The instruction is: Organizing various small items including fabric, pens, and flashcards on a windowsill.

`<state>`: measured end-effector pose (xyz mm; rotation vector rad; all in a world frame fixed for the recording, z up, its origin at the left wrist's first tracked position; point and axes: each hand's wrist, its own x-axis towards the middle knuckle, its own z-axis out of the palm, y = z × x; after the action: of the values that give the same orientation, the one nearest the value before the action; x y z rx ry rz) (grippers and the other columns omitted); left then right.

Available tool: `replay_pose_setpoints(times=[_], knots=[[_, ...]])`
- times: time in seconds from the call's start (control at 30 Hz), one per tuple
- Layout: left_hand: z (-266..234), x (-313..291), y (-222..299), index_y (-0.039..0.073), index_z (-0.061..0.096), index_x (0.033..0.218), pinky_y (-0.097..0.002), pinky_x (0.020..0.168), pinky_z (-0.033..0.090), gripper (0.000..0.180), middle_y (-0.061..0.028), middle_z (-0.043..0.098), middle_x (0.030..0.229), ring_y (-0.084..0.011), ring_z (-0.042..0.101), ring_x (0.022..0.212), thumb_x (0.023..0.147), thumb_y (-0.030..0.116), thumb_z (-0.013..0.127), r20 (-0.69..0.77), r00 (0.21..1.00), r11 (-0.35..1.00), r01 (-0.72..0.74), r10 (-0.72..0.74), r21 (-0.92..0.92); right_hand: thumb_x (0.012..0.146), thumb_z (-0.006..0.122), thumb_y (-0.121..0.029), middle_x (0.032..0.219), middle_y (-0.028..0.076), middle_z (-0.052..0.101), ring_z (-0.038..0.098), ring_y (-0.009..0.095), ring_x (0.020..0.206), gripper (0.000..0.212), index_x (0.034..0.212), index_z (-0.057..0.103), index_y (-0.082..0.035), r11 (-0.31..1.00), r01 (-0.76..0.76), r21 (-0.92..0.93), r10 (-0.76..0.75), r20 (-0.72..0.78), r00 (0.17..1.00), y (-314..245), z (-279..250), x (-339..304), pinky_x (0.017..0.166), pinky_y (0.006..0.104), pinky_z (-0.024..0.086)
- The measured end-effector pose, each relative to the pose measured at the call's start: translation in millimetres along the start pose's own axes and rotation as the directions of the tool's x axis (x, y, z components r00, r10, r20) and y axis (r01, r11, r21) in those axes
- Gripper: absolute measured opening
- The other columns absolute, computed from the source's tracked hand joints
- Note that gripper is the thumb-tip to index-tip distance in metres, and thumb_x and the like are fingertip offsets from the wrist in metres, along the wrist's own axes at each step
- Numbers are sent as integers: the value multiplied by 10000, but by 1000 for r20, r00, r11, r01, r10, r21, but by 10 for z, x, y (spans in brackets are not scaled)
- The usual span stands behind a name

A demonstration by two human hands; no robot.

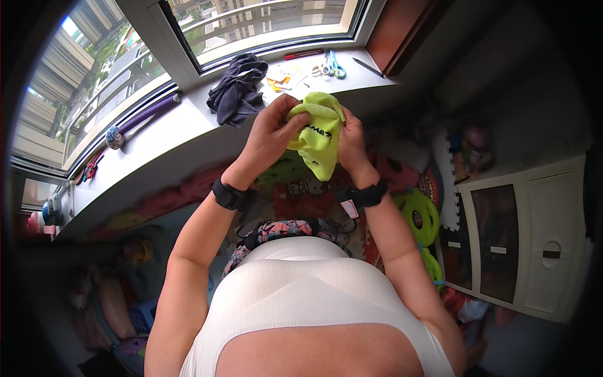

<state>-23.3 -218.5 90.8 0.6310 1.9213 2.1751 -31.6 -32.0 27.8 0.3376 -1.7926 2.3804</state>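
A neon-yellow sock with dark lettering hangs in front of my chest, between both hands. My left hand pinches the upper left of its opening, with the thumb over the front of the fabric. My right hand grips the sock's right edge, and most of those fingers are hidden behind the cloth. The toe end dangles downward, touching nothing. Each wrist wears a black band. Beyond my left hand, a crumpled dark grey cloth lies on the white windowsill.
Farther back on the sill are scissors with blue handles, a red marker, a black pen and orange-and-white paper scraps. A purple stick-like object lies left. Right stand a pale cabinet and lime-green ring shapes.
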Motion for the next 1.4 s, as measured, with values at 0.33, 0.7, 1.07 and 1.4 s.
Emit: replay_pose_setpoints(times=[0.33,0.7,1.07,1.4], knots=[[192,115,-366,3,617,972,-250,651,470,217,-51,607,787,-109,551,698,855,142,736,-329,905,861,-75,271,503,911,701,-130,1010,14,688,632,66,858,263,1140,642,-15,977,-107,184,109,-2,994,-118,126,-88,763,237,525],[63,379,-182,1,714,986,-217,737,457,250,-5,628,888,-76,595,801,877,224,741,-286,958,978,73,-15,196,913,675,-68,976,10,688,621,56,847,222,1121,649,3,993,-59,-105,63,27,998,-276,-15,-184,746,231,521],[-47,494,-372,7,734,926,-194,654,361,177,53,618,775,-26,476,696,866,173,752,-347,921,982,142,-177,-125,896,679,-51,1052,44,685,643,112,930,240,1131,647,-19,980,-109,167,138,-176,975,-461,-706,-382,837,264,521],[211,273,-1281,76,725,894,-358,714,513,172,-89,643,902,-290,634,772,744,134,786,249,939,255,-308,239,917,938,640,-160,1169,78,641,623,207,1066,321,1229,578,-41,934,70,350,107,-461,881,-737,-1394,-731,939,355,504]])
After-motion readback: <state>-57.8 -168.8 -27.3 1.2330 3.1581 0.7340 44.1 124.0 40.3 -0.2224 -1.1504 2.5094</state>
